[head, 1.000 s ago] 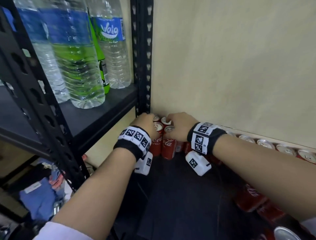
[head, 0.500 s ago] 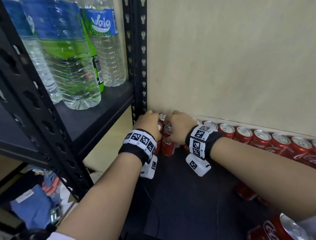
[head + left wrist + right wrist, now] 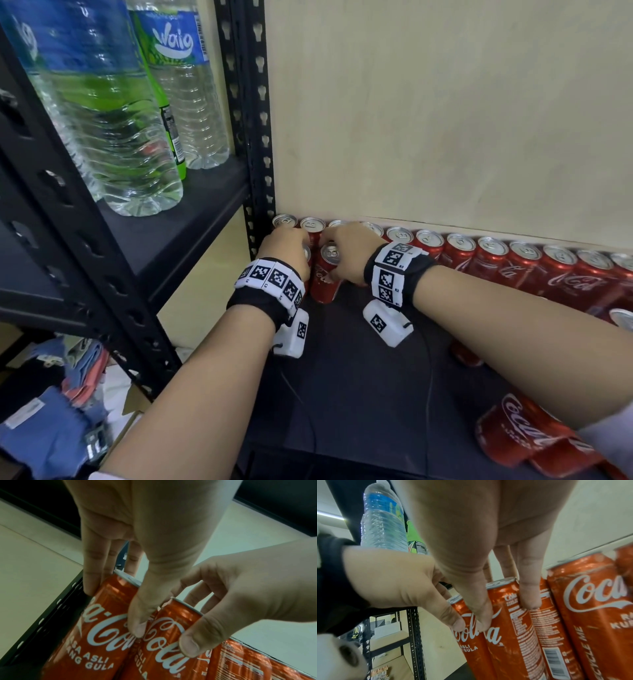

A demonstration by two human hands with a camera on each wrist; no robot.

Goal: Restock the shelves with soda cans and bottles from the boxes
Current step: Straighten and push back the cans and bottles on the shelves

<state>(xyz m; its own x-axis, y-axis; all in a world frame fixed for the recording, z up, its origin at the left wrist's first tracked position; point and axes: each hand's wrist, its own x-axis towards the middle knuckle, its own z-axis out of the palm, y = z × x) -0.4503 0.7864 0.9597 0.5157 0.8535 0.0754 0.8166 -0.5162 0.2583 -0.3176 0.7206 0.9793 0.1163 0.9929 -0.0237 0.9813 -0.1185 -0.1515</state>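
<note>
With the left hand (image 3: 287, 247) and right hand (image 3: 346, 251) each clamped on an upright Coca-Cola can (image 3: 327, 274) at the shelf's (image 3: 359, 377) back-left corner, seat both flush against the rear row (image 3: 479, 253) before letting go.

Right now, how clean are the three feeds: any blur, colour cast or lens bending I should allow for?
Head view: sharp on the two front cans, but the shelf post bows from the wide lens. Left wrist view: dim with a greenish cast; can lettering is still readable. Right wrist view: the left hand and the near edges are soft; the can print is legible.
</note>
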